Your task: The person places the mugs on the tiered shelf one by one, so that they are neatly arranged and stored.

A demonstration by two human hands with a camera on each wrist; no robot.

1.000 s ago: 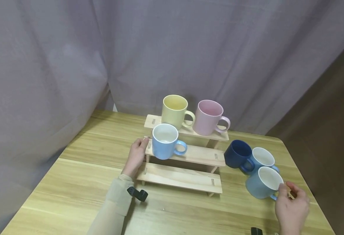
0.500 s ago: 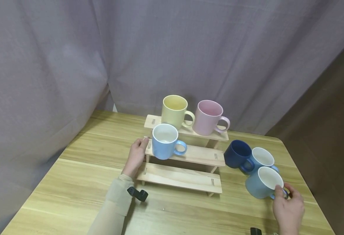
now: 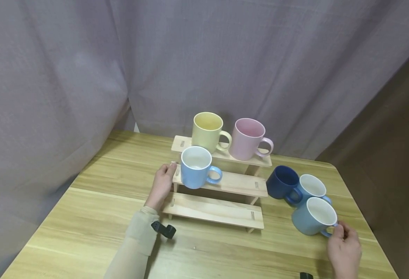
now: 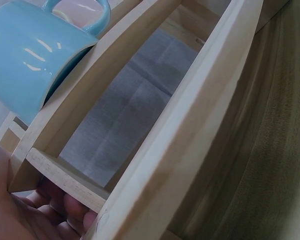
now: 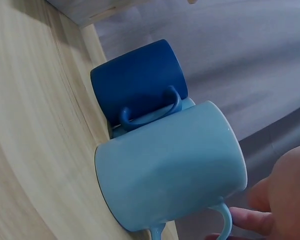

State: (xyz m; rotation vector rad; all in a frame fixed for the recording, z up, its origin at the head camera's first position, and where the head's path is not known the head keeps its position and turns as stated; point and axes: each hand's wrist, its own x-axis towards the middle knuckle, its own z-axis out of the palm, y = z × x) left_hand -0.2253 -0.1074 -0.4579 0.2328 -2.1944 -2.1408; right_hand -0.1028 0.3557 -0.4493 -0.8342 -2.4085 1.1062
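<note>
At the near right of a wood-grain table (image 3: 242, 254), the person's bare right hand (image 3: 344, 248) is drawn together in a pinch, thumb and fingers clamped on the loop handle (image 5: 225, 212) of a glossy light-blue cylindrical mug (image 3: 307, 221). This mug stands on the tabletop, mouth up, and shows white glaze inside. To its left, a pale three-tier wooden stand (image 3: 213, 209) sits on the table, lowest shelf foremost. One tier up, the bare left hand (image 3: 162, 184) holds the left end of the middle shelf (image 3: 239, 184): thumb on top, fingers curled beneath, clamped on the wood. Beside that hand, the same shelf carries a sky-blue mug (image 3: 192, 174), white inside, handle to the right, base projecting slightly past the front edge. Behind the pinched mug stand a dark-blue mug (image 3: 279, 184), blue inside, and a second light-blue mug (image 3: 311, 186), white inside and partly hidden; from where I stand I cannot tell whether these three touch. The top shelf (image 3: 179, 143) carries a pale-yellow mug (image 3: 206, 137) at left and a pink mug (image 3: 244, 146) at right, both upright, handles to the right, interiors matching exteriors. A grey fabric curtain (image 3: 204, 58) hangs behind the table.
</note>
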